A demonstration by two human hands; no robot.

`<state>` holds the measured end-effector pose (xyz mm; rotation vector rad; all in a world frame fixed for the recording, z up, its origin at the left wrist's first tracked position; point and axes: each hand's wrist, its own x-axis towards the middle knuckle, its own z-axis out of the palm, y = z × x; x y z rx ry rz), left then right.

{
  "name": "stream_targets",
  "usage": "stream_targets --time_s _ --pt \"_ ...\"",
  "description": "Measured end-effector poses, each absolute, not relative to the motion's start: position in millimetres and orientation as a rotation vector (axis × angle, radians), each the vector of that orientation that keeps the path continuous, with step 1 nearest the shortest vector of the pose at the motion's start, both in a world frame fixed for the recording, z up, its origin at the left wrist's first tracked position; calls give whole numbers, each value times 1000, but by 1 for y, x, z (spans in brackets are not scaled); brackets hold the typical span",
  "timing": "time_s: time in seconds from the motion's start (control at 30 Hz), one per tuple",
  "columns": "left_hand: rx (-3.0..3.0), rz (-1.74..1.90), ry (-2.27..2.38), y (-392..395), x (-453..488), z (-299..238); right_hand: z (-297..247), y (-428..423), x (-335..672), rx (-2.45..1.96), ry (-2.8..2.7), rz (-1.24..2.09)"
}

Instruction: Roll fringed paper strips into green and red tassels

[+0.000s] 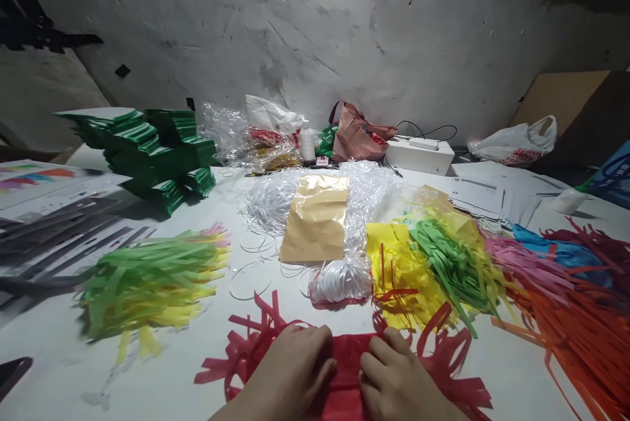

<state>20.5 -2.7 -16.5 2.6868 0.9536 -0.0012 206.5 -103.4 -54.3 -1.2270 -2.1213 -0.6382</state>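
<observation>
Both hands are at the near edge of the white table, on a sheet of red tissue paper (348,368) whose two ends are cut into loose strips. My left hand (302,365) has its fingers curled on the left part of the uncut middle. On the right part, my right hand (394,372) is closed in the same way, its fingertips pressing the paper. Fringe spreads out to either side beyond the hands. Just ahead lies a bundle of white string (340,282) wound on a red-edged piece. The palms' undersides are hidden.
Green and yellow paper fringe (152,277) lies left. Yellow tissue (394,263), green strips (450,257) and orange strips (581,336) lie right. A gold sheet (317,218) rests on tangled white string (268,201). Green stacks (157,159), a bottle (308,142) and a white box (418,155) stand behind.
</observation>
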Motion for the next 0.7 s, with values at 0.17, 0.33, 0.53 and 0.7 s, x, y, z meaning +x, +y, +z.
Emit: stream_targets --time_s 0.17,0.33,0.53,0.7 --pt "3063 866 421 -10 15 -24 -55 -106 210 -1271 -2088 -652" --pt "3071 1073 323 -19 24 -41 -41 -110 213 -1328 -2075 -508" --pt "3070 1098 258 -20 28 -46 -48 -112 216 -1373 -2164 -757" --pt "3119 1079 188 -19 23 -56 -52 -119 233 -1358 -2303 -833"
